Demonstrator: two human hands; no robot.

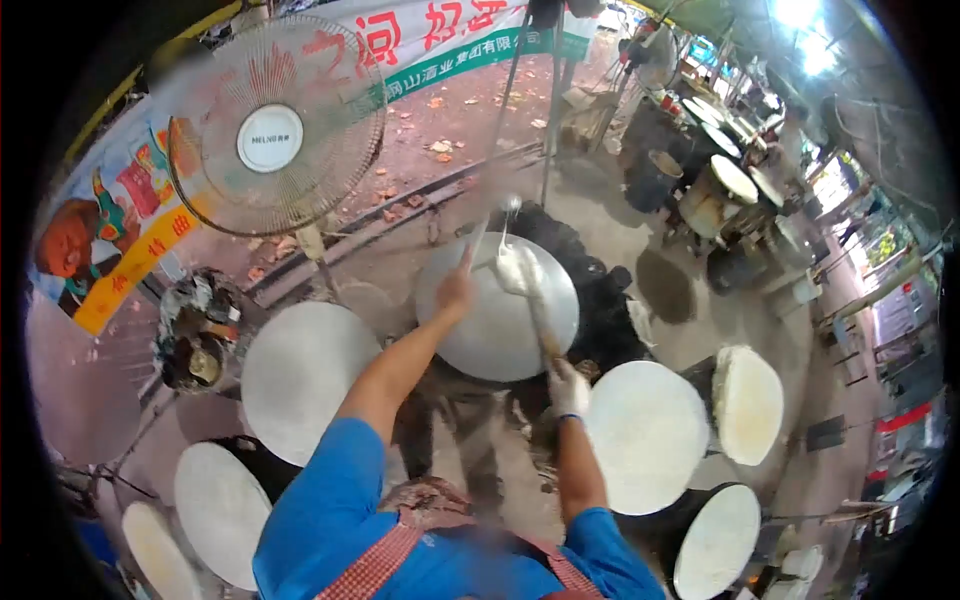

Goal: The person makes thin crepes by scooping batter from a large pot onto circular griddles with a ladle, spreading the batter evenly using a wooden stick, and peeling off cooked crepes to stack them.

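Near the middle of the head view, a round grey griddle [460,325] lies in front of me. My left hand [456,294] is closed on a thin stick [470,255] held over the griddle's left part. My right hand [570,391], in a whitish glove, grips the handle of a ladle [542,325] at the griddle's lower right edge. White batter [518,270] covers the ladle's head, with a strand of it reaching up towards the stick's side. The far end of the stick is blurred.
A bare griddle [305,380] is at left; a white-covered griddle [645,435] is at right. More round sheets stand around, one thick-edged [750,405]. A fan [270,140] stands upper left before a banner [480,50]. A dark heap [590,300] lies behind the middle griddle.
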